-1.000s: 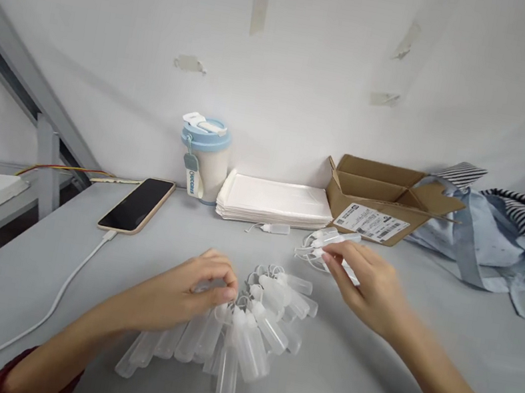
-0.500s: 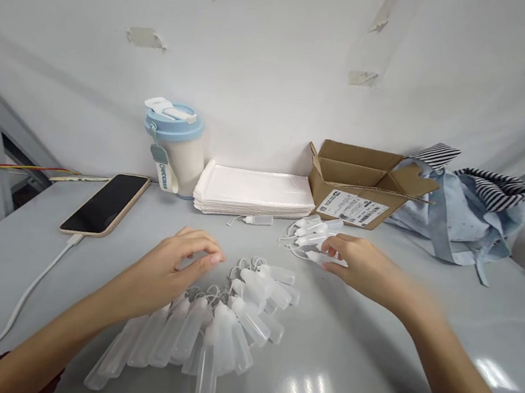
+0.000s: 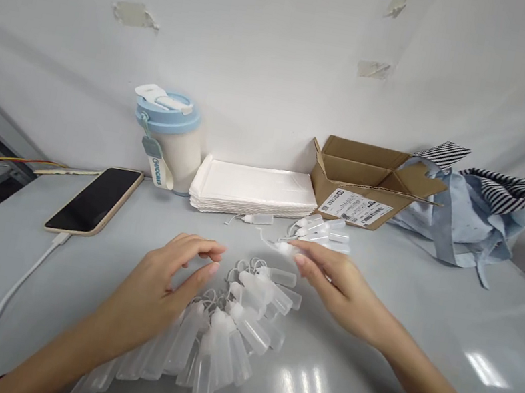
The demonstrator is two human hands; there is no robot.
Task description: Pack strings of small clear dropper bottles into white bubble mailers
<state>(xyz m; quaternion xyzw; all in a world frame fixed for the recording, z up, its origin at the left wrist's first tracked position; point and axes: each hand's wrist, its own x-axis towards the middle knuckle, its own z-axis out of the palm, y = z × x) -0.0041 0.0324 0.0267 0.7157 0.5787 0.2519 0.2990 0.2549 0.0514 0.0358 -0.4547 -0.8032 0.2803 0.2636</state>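
My right hand (image 3: pixel 338 284) pinches a small translucent squeeze bottle (image 3: pixel 286 248) between thumb and fingers, its thin white cord trailing to the left. Most of that bottle is hidden by the fingers. My left hand (image 3: pixel 166 281) is over the near pile, holding nothing, with thumb and index finger apart. Below and between the hands, a fan of strung squeeze bottles (image 3: pixel 221 345) lies on the grey table, their cords bunched at the inner side. Behind my right hand rests a smaller group of loose squeeze bottles (image 3: pixel 320 230). One single bottle (image 3: pixel 258 219) lies left of that group.
Along the wall stand a blue-lidded cup (image 3: pixel 171 140), a stack of white envelopes (image 3: pixel 254 188), an open cardboard box (image 3: pixel 370 188) and a light blue cloth bag (image 3: pixel 462 218). A phone (image 3: pixel 94 201) with a white charging cable (image 3: pixel 11 294) lies at the left.
My right hand has taken a bottle from the far group and moved it left and toward me. My left hand stays near the same place, thumb and index slightly farther apart.
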